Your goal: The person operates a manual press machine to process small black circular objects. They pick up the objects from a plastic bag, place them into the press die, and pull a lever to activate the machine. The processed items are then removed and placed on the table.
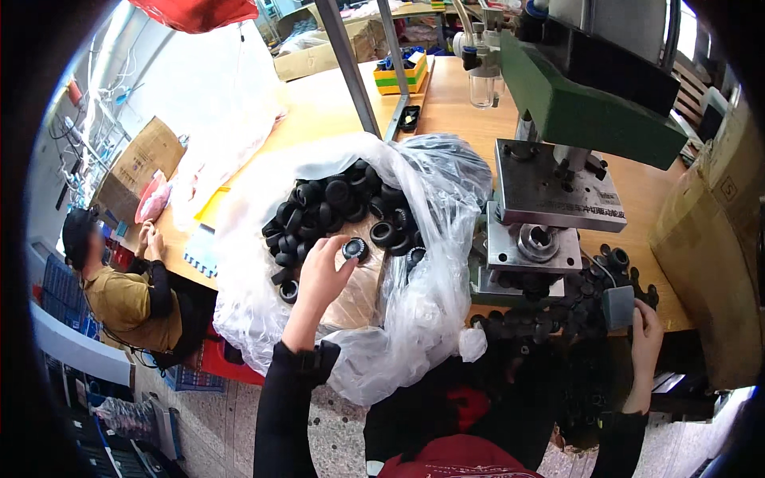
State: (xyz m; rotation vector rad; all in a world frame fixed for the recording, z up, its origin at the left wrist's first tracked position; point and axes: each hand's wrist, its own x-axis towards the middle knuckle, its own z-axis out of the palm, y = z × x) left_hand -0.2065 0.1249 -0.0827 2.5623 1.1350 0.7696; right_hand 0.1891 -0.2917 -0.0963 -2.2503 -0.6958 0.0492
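Note:
My left hand point(323, 275) reaches over an opened clear plastic bag point(430, 319) and pinches a round black rubber cap point(355, 249) with a pale ring of marks on its face. Beside it, many more black caps point(339, 193) are heaped in the bag, around a brown cardboard piece point(358, 299). At the right, my right hand point(647, 338) is closed at the edge of a small grey box point(617, 307) with a thin cable. Some of its fingers are hidden. Small dark round pieces point(550, 315) lie around the grey box.
A green press point(590, 111) with a steel die point(550, 215) stands right of the bag. Cardboard point(721, 263) rises at the far right. A grey metal post point(349, 64) and a yellow-green bin point(402, 76) are behind. Another person point(131, 295) sits at the left.

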